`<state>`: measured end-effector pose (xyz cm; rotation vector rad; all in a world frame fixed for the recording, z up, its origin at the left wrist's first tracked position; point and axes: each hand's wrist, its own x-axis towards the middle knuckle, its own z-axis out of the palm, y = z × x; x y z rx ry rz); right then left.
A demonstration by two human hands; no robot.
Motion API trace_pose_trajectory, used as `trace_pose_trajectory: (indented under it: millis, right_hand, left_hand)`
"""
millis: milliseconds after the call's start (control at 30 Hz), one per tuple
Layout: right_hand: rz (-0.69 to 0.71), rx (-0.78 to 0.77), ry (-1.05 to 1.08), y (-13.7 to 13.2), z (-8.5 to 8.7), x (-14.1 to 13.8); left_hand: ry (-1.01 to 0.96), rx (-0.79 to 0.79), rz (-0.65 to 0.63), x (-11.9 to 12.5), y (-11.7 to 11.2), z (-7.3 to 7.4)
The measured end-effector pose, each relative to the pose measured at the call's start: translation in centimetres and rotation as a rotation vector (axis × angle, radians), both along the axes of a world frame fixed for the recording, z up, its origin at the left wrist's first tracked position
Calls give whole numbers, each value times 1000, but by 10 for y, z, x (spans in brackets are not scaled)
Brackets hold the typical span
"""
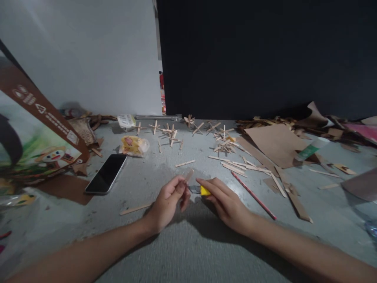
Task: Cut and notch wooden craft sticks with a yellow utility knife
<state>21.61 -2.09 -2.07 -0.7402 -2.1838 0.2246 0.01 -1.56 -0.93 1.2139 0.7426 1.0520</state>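
My left hand (169,200) pinches a short wooden craft stick (190,175) whose end sticks up past the fingertips. In my right hand (228,202) is a yellow utility knife (205,190), its body mostly covered by the fingers. The grey blade (194,189) points left and meets the stick at my left fingertips; whether it has cut in cannot be made out. Under my left wrist lies another craft stick (135,209). A single loose stick (185,163) rests just beyond my hands, and a red pencil (253,195) lies right of my right hand.
Crossed-stick pieces (171,133) and a stick pile (225,143) stand toward the back. Loose sticks (235,166) lie at right, near brown cardboard (272,143) and a glue stick (312,149). A phone (106,174), yellow packet (134,146) and printed box (44,129) are at left.
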Motion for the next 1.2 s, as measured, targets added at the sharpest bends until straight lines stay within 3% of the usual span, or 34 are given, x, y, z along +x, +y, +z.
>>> trace_pose_trajectory:
  millis: [1200]
  right_hand:
    - [13,-78,101,5,-7,4]
  left_hand:
    - [35,10,-151,-3,-2,-7]
